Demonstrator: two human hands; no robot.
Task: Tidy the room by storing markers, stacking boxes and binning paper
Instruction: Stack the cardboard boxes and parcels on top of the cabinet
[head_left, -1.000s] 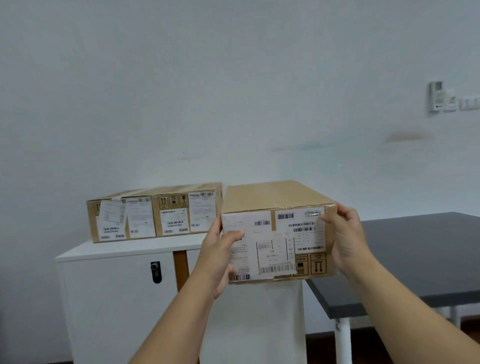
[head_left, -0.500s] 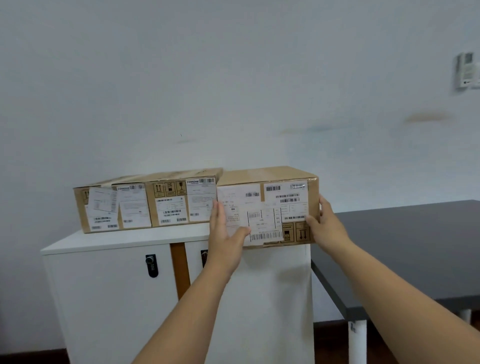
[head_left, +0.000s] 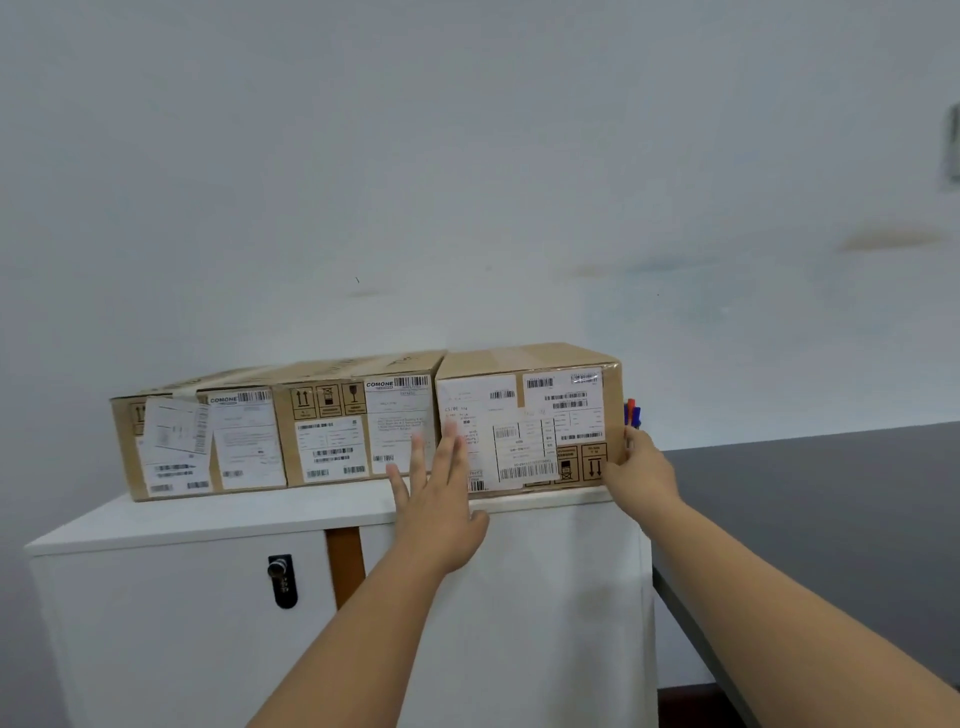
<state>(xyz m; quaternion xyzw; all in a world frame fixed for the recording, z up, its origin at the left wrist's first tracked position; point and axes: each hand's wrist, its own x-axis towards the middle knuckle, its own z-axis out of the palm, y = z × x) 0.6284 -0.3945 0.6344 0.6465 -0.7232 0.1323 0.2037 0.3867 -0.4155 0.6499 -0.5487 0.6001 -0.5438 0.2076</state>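
Observation:
A brown cardboard box (head_left: 524, 415) covered in white shipping labels sits on the right end of a white cabinet (head_left: 208, 514). It stands beside two similar labelled boxes, one in the middle (head_left: 358, 415) and one at the left (head_left: 171, 441). My left hand (head_left: 436, 499) is spread flat with straight fingers in front of the right box's lower left corner. My right hand (head_left: 641, 467) holds that box's right front edge, with the thumb on the front face. Red and blue marker tips (head_left: 631, 411) stick up just behind the box's right side.
The cabinet has a black combination lock (head_left: 282, 579) on its left door and a brown strip between the doors. A dark grey table (head_left: 831, 493) adjoins the cabinet on the right. A pale wall stands behind everything.
The box went from held in the air down onto the cabinet top, against the other boxes. My left hand let go of it and opened flat; the view moved closer.

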